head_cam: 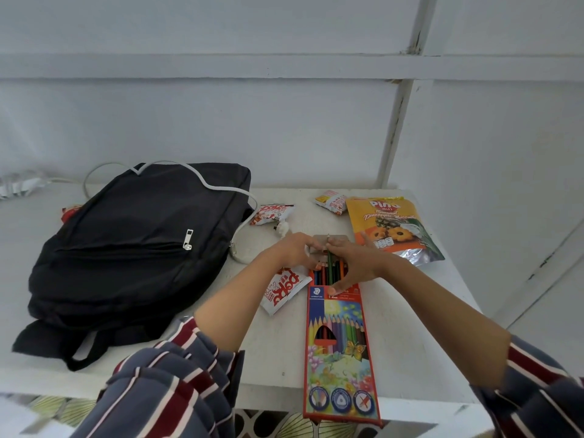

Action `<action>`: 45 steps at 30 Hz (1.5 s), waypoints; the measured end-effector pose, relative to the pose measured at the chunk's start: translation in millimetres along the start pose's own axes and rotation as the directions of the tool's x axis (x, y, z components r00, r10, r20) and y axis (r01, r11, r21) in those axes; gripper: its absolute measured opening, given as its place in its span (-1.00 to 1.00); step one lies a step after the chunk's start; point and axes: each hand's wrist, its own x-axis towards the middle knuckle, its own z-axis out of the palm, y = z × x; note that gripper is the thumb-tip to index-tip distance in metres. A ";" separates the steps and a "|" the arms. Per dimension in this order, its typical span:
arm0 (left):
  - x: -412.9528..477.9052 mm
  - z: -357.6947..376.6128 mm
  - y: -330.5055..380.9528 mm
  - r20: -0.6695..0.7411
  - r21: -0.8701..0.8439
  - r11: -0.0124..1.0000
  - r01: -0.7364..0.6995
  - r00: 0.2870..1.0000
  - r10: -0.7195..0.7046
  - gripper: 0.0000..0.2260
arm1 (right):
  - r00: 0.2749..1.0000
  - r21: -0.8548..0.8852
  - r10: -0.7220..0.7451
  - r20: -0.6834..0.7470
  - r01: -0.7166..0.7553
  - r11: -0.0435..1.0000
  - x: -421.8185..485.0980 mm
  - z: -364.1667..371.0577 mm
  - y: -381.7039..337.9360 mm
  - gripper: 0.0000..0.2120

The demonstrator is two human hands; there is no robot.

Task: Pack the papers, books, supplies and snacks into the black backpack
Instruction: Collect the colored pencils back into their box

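A black backpack [132,248] lies flat and zipped on the left of the white table [410,311]. A long box of coloured pencils [339,358] lies in front of me, its far end open with pencils showing. My left hand [294,249] holds the open flap end of the box. My right hand [354,263] pinches a green pencil [330,260] that sticks up out of the box, thumb resting on the box front. Small red-and-white snack packets lie near my left wrist [281,290] and beside the backpack [271,213].
An orange pineapple biscuit bag [392,229] lies at the back right, with another small snack packet [331,200] behind it. A white cable [221,188] runs over the backpack. The pencil box overhangs the table's front edge. A wall stands close behind.
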 end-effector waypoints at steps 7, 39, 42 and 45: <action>-0.5 0.9 -0.9 -0.002 -0.011 1.000 0.011 1.000 -0.011 -0.49 | 0.993 -0.011 -0.034 -0.114 0.033 0.999 -7.9 0.8 -2.5 -0.18; 2.0 5.3 -7.1 0.013 0.013 0.999 -0.031 0.999 0.031 -0.45 | 0.997 0.021 0.036 -0.073 -0.035 0.999 -12.4 7.5 -8.8 -0.26; 2.1 5.9 -8.0 0.011 0.005 0.999 -0.035 0.999 0.035 -0.47 | 0.993 0.002 0.033 -0.109 -0.033 0.999 -14.3 8.5 -10.7 -0.31; 2.9 6.9 -9.7 0.010 -0.012 0.999 -0.040 0.999 0.040 -0.48 | 0.992 -0.009 0.044 -0.118 -0.045 0.999 -15.7 8.7 -11.6 -0.33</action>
